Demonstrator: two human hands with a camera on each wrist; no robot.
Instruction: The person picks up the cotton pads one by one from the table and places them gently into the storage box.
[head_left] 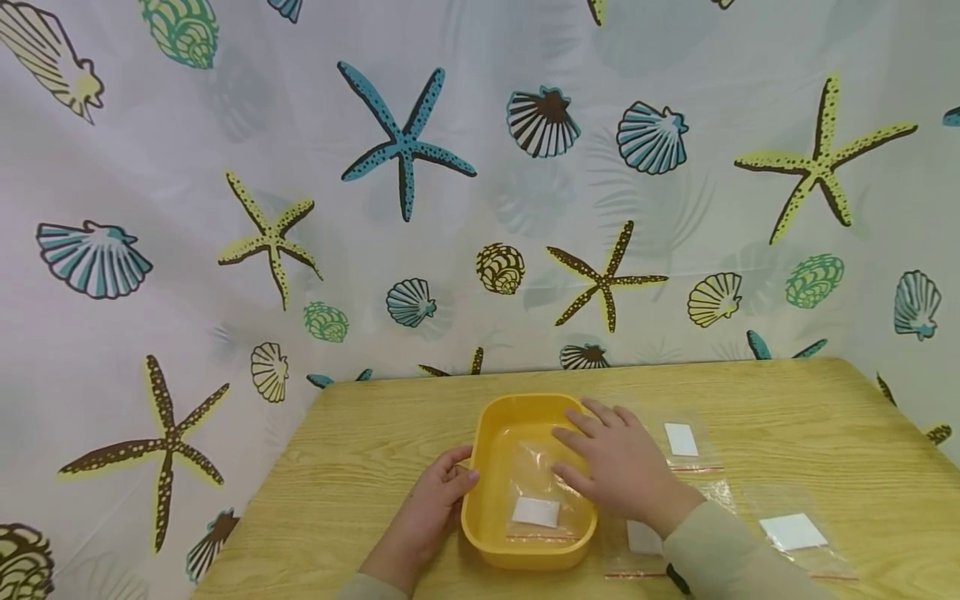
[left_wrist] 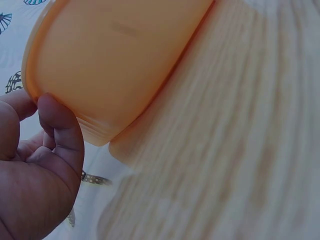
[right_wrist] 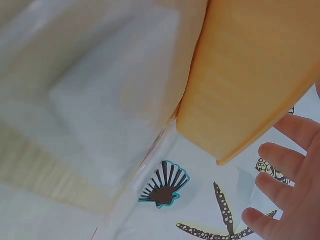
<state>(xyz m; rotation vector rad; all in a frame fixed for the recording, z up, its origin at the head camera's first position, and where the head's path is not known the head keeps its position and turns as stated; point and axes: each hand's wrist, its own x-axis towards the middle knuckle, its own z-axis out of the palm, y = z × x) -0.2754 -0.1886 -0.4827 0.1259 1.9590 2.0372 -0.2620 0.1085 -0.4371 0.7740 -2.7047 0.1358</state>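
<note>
A yellow plastic tub stands on the wooden table. Inside it lies a clear zip bag with a white rectangular piece in it. My left hand holds the tub's left rim between thumb and fingers; the left wrist view shows the thumb on the tub's wall. Over the tub's right edge hovers my right hand, fingers spread and holding nothing. In the right wrist view, those fingers are beside the tub's rim, apart from it.
Right of the tub, several clear zip bags lie on the table, with white pieces inside: one at the back, one partly under my right forearm, one farther right. A shell-and-starfish curtain hangs behind the table's far edge.
</note>
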